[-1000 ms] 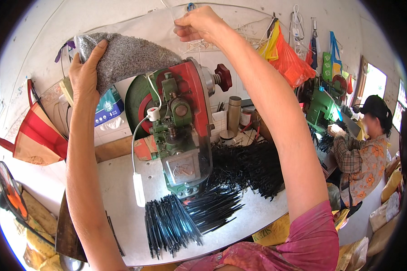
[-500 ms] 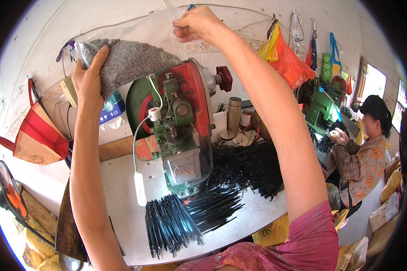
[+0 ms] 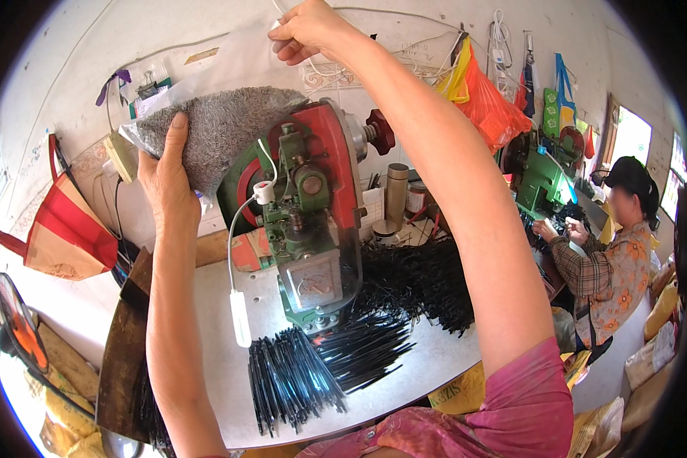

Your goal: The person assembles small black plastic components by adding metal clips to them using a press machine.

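A clear plastic bag (image 3: pixel 233 122) with a mass of tiny grey metal-looking bits hangs tilted over the top of a green and red bench press (image 3: pixel 307 183). My left hand (image 3: pixel 168 172) grips the filled lower part at its left end, thumb in front and fingers hidden behind. Higher up, my right hand (image 3: pixel 307 32) is closed on the bag's thin top edge, fingers curled. On the white table (image 3: pixel 427 382) below, a bundle of black cable-like strips (image 3: pixel 290 378) lies in front of the press. More black strips (image 3: pixel 420 286) are heaped at its right.
A thermos (image 3: pixel 395 197) stands behind the heap. A white lamp (image 3: pixel 240 319) on a bent cord hangs before the press. Red and beige bag (image 3: pixel 72 237) hangs at left, orange bag (image 3: pixel 490 107) at right. A co-worker (image 3: pixel 626 244) sits at another green machine (image 3: pixel 540 183).
The filled bag has come down slightly and its lower part has shifted right with my left hand. My right hand has moved up and left. The co-worker's hands have moved apart.
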The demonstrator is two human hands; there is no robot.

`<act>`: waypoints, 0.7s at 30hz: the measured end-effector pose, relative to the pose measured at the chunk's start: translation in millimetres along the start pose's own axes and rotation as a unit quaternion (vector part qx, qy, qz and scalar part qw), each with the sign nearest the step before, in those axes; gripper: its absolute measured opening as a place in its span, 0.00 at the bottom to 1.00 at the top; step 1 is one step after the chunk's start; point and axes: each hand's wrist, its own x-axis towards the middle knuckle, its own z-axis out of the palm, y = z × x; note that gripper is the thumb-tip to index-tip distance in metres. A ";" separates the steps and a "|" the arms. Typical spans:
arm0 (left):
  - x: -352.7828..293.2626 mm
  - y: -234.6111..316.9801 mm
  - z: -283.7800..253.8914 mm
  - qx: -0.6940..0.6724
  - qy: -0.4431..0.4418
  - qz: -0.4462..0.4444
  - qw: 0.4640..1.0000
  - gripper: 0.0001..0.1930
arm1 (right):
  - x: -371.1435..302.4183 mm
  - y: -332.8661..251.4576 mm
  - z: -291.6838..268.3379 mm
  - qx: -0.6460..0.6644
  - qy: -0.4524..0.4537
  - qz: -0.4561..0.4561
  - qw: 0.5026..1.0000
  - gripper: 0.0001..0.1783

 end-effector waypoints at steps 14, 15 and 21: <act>-59.5 -15.2 -0.5 -0.158 0.012 -0.104 0.982 0.20 | 4.8 -30.6 27.5 -0.117 -0.131 -0.119 0.977 0.07; -64.1 -16.2 -1.6 -0.157 0.015 -0.103 0.982 0.20 | 4.2 -34.1 32.4 -0.137 -0.133 -0.129 0.973 0.07; -118.9 -14.1 -3.9 -0.246 0.021 -0.200 0.948 0.26 | -45.1 -93.6 53.5 -0.254 -0.207 -0.248 0.911 0.06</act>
